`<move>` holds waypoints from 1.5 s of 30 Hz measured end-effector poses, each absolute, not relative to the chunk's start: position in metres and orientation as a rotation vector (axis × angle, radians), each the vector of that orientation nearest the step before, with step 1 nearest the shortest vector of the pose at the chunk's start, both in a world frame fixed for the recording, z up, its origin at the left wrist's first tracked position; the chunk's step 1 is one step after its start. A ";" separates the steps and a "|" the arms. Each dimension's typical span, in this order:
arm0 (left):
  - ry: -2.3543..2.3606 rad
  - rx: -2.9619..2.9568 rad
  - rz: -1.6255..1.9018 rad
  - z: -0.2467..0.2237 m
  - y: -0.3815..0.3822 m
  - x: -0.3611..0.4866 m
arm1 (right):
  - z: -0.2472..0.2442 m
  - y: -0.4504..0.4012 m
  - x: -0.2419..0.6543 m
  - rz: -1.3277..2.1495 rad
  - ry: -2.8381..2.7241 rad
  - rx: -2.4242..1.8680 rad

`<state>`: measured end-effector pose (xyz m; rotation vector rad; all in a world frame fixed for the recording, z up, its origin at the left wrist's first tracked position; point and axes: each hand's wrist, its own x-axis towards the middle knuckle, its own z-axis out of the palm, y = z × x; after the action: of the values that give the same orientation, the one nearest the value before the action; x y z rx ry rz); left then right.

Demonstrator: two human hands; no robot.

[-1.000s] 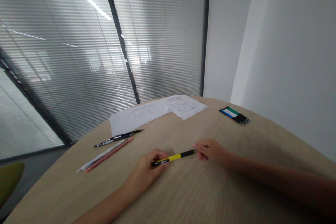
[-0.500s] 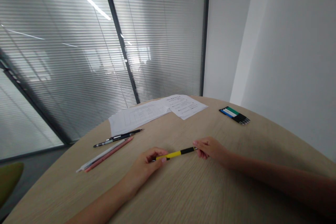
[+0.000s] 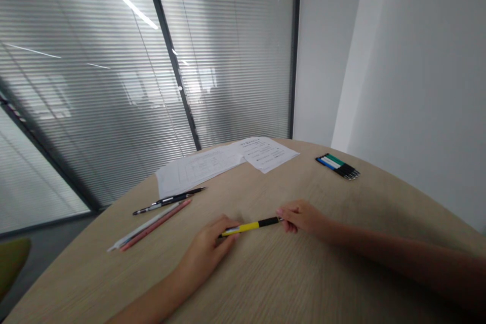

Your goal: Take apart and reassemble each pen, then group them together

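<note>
A yellow ballpoint pen (image 3: pixel 249 226) with a black grip is held slantwise just above the table, between both hands. My right hand (image 3: pixel 304 215) is closed, pinching the pen's metal tip with thumb and fingertips. At the other end, my left hand (image 3: pixel 208 243) holds the clip end, its fingers behind the barrel and its thumb at the near side. To the left of my left hand, a white pen (image 3: pixel 142 228) and a pink pen (image 3: pixel 159 224) lie side by side. Beyond them are dark pens (image 3: pixel 172 199).
Printed paper sheets (image 3: pixel 201 167) lie at the far side of the round wooden table (image 3: pixel 266 283). Several pens with black grips (image 3: pixel 337 166) lie in a row at the right. A green chair (image 3: pixel 13 263) stands at the lower left.
My left thumb has slid off the top of the yellow pen to its near side, so more of the clip end shows. The pen and right hand have shifted slightly left and down.
</note>
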<state>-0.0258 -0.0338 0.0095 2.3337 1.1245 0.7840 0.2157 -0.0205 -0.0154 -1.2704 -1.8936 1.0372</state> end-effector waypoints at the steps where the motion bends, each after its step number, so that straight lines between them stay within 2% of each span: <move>1: 1.138 2.320 0.774 0.009 -0.034 -0.026 | -0.015 -0.021 0.216 1.031 -1.904 -1.264; 7: 1.245 2.141 0.782 0.008 -0.037 -0.023 | -0.017 -0.019 0.216 0.990 -1.922 -1.272; 22: 1.079 1.737 0.981 0.003 -0.022 -0.024 | -0.018 -0.019 0.215 1.039 -1.828 -1.356; 34: 1.184 1.821 0.912 0.011 -0.023 -0.028 | -0.016 -0.019 0.215 1.057 -1.813 -1.341; 45: 1.183 1.524 0.969 0.001 -0.020 -0.030 | -0.018 -0.017 0.216 1.031 -1.793 -1.335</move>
<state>-0.0304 -0.0195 0.0007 1.5237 1.1831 0.9691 0.2164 -0.0169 -0.0178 -1.3347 -1.7929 1.0314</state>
